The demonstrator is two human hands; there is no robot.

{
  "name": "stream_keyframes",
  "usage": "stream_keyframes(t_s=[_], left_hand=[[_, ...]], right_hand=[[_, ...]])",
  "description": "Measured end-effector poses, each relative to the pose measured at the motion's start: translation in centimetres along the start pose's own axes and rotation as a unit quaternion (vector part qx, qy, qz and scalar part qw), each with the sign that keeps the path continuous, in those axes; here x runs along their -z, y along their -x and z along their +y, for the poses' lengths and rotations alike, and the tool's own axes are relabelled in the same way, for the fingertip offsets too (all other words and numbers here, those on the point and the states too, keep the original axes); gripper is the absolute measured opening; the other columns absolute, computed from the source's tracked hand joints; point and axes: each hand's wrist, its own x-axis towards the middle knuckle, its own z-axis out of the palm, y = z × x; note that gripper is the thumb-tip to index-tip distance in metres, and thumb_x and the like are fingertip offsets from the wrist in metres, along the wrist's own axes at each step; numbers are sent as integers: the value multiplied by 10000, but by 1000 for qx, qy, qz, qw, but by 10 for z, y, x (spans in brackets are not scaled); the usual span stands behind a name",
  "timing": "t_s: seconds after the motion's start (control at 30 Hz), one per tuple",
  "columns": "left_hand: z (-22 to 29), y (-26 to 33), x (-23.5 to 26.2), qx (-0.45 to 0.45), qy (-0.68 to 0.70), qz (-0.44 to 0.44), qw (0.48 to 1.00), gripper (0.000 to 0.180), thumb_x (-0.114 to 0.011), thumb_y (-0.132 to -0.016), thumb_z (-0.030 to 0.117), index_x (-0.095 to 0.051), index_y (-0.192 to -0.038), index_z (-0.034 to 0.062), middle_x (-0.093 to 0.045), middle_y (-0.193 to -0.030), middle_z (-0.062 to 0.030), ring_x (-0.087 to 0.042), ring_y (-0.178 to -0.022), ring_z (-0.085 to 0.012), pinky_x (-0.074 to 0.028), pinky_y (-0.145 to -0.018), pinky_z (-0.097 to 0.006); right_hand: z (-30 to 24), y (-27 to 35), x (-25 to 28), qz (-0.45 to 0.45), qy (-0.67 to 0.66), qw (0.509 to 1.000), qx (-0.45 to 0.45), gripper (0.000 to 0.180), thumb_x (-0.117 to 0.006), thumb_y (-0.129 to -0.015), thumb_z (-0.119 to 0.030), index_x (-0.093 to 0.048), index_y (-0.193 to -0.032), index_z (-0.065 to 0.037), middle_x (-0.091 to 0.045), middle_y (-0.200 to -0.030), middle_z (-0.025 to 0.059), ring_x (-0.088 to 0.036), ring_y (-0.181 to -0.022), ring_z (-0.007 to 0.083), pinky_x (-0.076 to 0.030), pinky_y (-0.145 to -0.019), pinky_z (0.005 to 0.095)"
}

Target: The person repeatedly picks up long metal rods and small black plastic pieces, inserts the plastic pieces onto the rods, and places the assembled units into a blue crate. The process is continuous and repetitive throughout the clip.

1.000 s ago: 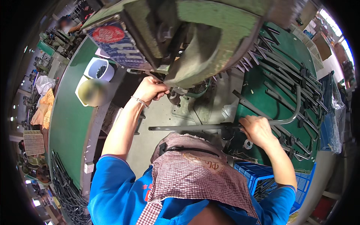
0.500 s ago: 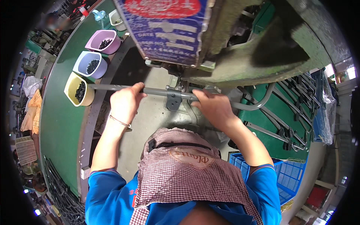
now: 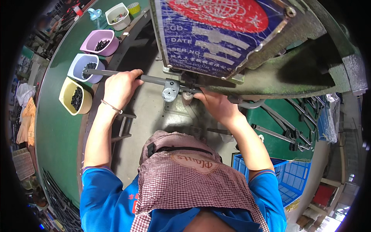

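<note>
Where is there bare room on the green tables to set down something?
Left table: bare between the yellow bin and the dark rods at lower left. Right table: a small patch between the metal frames and blue crate; crowded at upper right.

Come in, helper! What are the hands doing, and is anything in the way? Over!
Left hand gripping tube. Right hand at tube, grip partly hidden. Bracket on tube between hands. Machine hides some tube.
</note>
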Motion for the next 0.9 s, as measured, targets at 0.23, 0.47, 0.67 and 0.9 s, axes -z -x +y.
stream_keyframes(t_s=[0.23,0.47,0.67,0.9], left_hand=[[-11,-5,-21,16,196,-22,980,324,-694,-914,350,-668,-1026,47,-667,-754,-123,-637,-686,-241,-509,-654,-348],[51,15,-22,107,710,-168,675,997,-232,-895,820,-397,-1420,-10,-455,-654,-1,-358,-498,-66,-273,-462,-212],[65,24,-28,12,601,-160,783,1041,-156,-870,843,-284,-1504,27,-566,-837,-13,-443,-619,-58,-374,-600,-201],[57,41,-45,77,735,-182,648,180,-638,-981,121,-586,-1127,29,-651,-818,-4,-443,-532,-11,-324,-455,-172]], right_hand=[[10,1,-18,-16,-99,995,13,463,-682,-892,-423,-649,-1283,-177,-612,-1321,60,-549,-1225,269,-420,-1049,411],[-44,-8,23,95,-268,958,-36,352,-784,-803,-221,-694,-1105,-66,-703,-975,97,-674,-876,281,-519,-776,382],[-85,-24,18,104,-373,921,-43,318,-774,-746,-152,-674,-1040,-85,-623,-868,27,-579,-801,256,-486,-685,375],[-95,-3,15,83,-495,842,-195,305,-737,-786,-9,-648,-1078,-21,-609,-878,100,-615,-774,233,-524,-684,337]])
